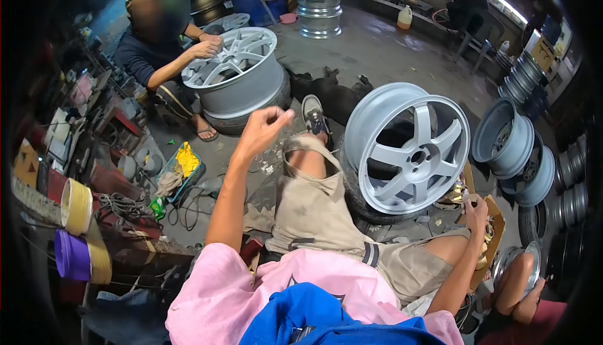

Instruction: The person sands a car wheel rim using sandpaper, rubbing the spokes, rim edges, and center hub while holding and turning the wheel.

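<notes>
Left hand (265, 133): raised left of the spoked wheel, touching nothing around it, fingers curled inward; whether they pinch anything, one cannot tell.
Right hand (477, 212): beside the open cardboard box (497, 224), fingers closed on a small greyish piece (470, 199).
Spoked wheel (419, 156): right of the knees, tilted, resting on a tire (363, 208), near the right hand.
Far left: a co-worker (147, 53) bends over another silver wheel (248, 91).
Near left: yellow cloth (186, 158) in a basket (193, 177).
</notes>
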Available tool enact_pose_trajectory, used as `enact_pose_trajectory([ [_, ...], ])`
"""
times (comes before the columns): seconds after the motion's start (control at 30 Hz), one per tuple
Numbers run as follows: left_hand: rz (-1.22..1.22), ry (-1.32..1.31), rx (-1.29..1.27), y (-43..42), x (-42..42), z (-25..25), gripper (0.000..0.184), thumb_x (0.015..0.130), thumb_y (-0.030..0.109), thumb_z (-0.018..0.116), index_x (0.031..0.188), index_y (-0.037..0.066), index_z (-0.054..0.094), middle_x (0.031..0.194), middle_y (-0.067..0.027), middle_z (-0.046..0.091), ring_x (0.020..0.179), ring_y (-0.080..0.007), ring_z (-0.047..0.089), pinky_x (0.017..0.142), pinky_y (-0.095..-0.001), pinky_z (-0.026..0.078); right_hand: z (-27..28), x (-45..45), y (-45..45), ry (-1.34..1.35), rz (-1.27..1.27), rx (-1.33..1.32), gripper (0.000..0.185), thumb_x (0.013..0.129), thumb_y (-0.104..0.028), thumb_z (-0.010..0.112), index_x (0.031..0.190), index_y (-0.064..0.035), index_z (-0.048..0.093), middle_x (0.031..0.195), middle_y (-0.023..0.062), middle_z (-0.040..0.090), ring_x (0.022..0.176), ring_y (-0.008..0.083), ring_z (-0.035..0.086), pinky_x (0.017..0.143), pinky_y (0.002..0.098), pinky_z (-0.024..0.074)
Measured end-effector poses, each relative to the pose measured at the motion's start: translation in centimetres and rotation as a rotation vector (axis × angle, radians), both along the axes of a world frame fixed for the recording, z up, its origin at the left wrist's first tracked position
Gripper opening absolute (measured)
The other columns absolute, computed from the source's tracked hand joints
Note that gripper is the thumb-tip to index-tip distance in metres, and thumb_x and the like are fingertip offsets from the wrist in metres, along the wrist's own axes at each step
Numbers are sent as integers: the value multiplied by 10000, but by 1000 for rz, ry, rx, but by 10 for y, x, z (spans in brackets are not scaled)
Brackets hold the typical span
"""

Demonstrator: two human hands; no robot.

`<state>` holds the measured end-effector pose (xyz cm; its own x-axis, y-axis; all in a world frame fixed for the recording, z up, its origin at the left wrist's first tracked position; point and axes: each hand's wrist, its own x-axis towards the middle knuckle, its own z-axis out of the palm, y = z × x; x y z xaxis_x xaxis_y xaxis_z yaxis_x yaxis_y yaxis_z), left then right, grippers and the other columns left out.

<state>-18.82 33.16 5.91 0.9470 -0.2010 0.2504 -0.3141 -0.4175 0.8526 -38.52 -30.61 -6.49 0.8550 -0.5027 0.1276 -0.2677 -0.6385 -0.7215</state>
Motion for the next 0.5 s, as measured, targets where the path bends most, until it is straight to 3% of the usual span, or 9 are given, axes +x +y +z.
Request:
enact_pose_trajectory([
  [0.1, -48, -158, -24, -44, -1, 52, 415, 1028, 392, 703, 894, 4, 766, 741, 11, 633, 738, -78, 523, 650, -286, 430, 14, 10, 13, -3, 53, -71, 228, 934, -175, 701, 996, 37, 756, 770, 138, 746, 643, 221, 720, 627, 370, 538],
  [0.17, -148, -128, -38, -84, 8, 64, 395, 1019, 387, 717, 901, 14, 770, 713, 12, 614, 714, -85, 511, 635, -297, 436, 15, 17, 12, 18, 63, -159, 228, 925, -170, 704, 1001, 39, 754, 795, 159, 752, 687, 247, 740, 656, 378, 545],
  [0.23, -280, -213, -61, -126, 18, 70, 401, 996, 379, 747, 864, 0, 742, 674, -10, 592, 682, -95, 494, 617, -319, 440, 1, 24, -1, -3, 91, -169, 239, 909, -158, 711, 1031, 45, 743, 864, 211, 754, 797, 327, 750, 733, 404, 550],
  [0.27, -297, -253, 15, -144, 24, 73, 403, 982, 366, 759, 846, -12, 721, 662, -30, 577, 668, -103, 484, 608, -327, 439, 16, 24, 7, 14, 137, -187, 236, 912, -159, 710, 1033, 43, 732, 890, 242, 738, 847, 409, 719, 769, 440, 534],
  [0.3, -320, -288, 94, -161, 28, 76, 409, 968, 353, 772, 828, -24, 701, 651, -50, 562, 654, -110, 474, 600, -335, 438, 34, 23, 20, 34, 141, -182, 236, 912, -159, 710, 1033, 43, 732, 890, 242, 738, 847, 409, 719, 769, 440, 534],
  [0.37, -410, -281, 24, -189, 28, 85, 417, 949, 348, 773, 810, -32, 674, 650, -106, 582, 615, -168, 504, 594, -365, 442, 62, 23, 41, -79, 205, -294, 178, 991, -118, 657, 977, 48, 717, 719, 111, 683, 633, 143, 628, 621, 349, 486],
  [0.5, -481, -357, -38, -237, 53, 81, 389, 936, 350, 767, 856, -23, 691, 678, -142, 633, 619, -250, 580, 621, -393, 480, 61, 31, 28, -61, 199, -405, 202, 999, -156, 675, 979, 42, 712, 710, 104, 665, 610, 145, 567, 598, 350, 454],
])
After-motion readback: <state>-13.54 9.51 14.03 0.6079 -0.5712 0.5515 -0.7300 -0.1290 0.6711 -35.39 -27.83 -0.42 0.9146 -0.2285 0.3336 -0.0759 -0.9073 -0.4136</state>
